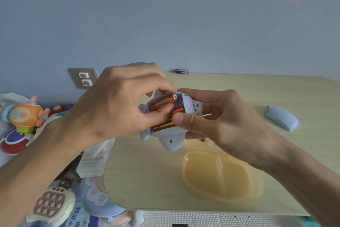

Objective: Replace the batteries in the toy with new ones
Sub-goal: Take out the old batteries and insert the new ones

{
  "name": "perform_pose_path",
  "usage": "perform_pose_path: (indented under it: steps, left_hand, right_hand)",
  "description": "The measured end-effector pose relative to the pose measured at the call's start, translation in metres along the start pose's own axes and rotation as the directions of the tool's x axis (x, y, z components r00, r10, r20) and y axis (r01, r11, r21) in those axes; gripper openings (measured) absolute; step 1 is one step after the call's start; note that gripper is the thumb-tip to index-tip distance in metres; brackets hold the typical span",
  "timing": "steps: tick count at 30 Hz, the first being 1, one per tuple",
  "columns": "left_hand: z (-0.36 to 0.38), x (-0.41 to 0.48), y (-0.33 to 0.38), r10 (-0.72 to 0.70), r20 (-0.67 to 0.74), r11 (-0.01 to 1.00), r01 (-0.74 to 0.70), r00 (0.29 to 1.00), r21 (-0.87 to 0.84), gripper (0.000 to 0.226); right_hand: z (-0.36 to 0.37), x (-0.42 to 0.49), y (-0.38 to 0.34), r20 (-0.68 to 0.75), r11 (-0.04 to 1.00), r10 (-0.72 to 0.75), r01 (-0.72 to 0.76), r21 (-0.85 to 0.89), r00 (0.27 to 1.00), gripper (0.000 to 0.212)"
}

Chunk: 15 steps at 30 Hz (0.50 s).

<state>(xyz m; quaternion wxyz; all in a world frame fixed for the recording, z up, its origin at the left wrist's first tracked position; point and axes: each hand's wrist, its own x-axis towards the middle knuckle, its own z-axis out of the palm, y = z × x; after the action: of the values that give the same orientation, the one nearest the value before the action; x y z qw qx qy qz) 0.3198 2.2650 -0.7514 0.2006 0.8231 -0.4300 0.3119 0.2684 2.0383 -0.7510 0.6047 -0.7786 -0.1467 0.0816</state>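
I hold a pale blue toy (172, 139) upside down above the wooden table (147, 180), its battery bay open. My right hand (217, 116) cradles it from the right, thumb at the bay's edge. My left hand (117, 101) pinches an orange-and-black battery (161, 102) that is tilted, one end raised out of the top slot. Two more orange batteries (163, 125) lie in the lower slots. The toy's blue battery cover (282, 117) lies at the table's right. A purple battery (181, 71) rests at the far edge.
A yellow two-part plastic dish (220, 177) sits on the table below my hands. Left of the table the floor holds several toys: an orange round toy (24, 114), a push-button game (50, 205), a white packet (93, 164). A wall socket (83, 78) is behind.
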Motion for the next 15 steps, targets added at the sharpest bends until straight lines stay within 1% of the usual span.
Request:
perform_pose_path:
  steps: [2, 4, 6, 8, 9, 10, 11, 13, 15]
  left_hand:
    - [0.004, -0.001, 0.001, 0.003, -0.055, 1.0, -0.002, 0.999, 0.013, 0.015]
    - [0.007, -0.001, 0.007, -0.062, -0.106, 0.997, 0.055, 0.992, -0.062, 0.01]
    - [0.005, -0.001, 0.014, -0.202, -0.154, 0.958, 0.162, 0.967, -0.238, 0.015]
    - [0.0, 0.0, 0.021, -0.302, -0.163, 0.87, 0.202, 0.939, -0.449, 0.019]
    - [-0.001, -0.001, 0.025, -0.322, -0.128, 0.816, 0.207, 0.938, -0.54, 0.018]
    - [0.0, -0.002, 0.031, -0.321, -0.062, 0.77, 0.223, 0.945, -0.598, 0.018]
    - [0.005, -0.005, 0.038, -0.303, 0.024, 0.748, 0.253, 0.953, -0.614, 0.019]
    - [0.023, -0.015, 0.051, -0.252, 0.198, 0.761, 0.32, 0.947, -0.565, 0.021]
    - [0.045, -0.025, 0.062, -0.24, 0.316, 0.775, 0.377, 0.918, -0.507, 0.023]
  right_hand:
    - [0.0, 0.0, 0.001, -0.024, 1.0, 0.004, -0.005, -0.003, 1.0, 0.022]
    - [-0.004, -0.001, 0.002, -0.058, 1.0, 0.012, -0.012, 0.003, 0.998, 0.024]
    - [-0.013, -0.003, 0.002, -0.109, 1.0, 0.025, -0.024, 0.008, 0.994, 0.031]
    - [-0.029, -0.008, 0.002, -0.171, 0.998, 0.034, -0.024, 0.063, 0.985, 0.035]
    - [-0.038, -0.011, 0.003, -0.197, 0.995, 0.041, -0.022, 0.097, 0.979, 0.035]
    - [-0.047, -0.015, 0.004, -0.22, 0.993, 0.051, -0.026, 0.119, 0.974, 0.037]
    - [-0.055, -0.018, 0.005, -0.239, 0.991, 0.064, -0.035, 0.126, 0.969, 0.039]
    - [-0.066, -0.024, 0.01, -0.27, 0.991, 0.091, -0.062, 0.115, 0.958, 0.042]
    - [-0.07, -0.03, 0.015, -0.292, 0.991, 0.111, -0.081, 0.111, 0.95, 0.04]
